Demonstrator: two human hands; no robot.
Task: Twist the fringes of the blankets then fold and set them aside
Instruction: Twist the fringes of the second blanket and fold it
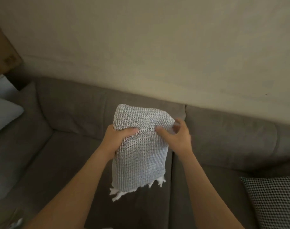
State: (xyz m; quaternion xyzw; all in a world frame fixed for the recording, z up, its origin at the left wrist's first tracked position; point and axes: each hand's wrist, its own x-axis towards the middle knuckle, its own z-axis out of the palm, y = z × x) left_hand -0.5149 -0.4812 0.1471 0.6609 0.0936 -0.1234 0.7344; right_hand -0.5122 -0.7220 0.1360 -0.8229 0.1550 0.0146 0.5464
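Note:
A folded grey-white waffle-weave blanket [140,156] hangs upright in the air above the sofa seat. White fringes [119,193] dangle from its lower edge. My left hand [117,139] grips the blanket's left side, thumb pressed across the front. My right hand [175,136] holds the upper right edge, thumb on the front and fingers curled behind the cloth. The back layers of the fold are hidden.
A grey-brown sofa [66,146] fills the lower view, its backrest against a beige wall [157,47]. A pale cushion [3,116] lies at the left, a black-and-white patterned cushion [274,200] at the lower right. A cardboard box [2,52] stands at the upper left.

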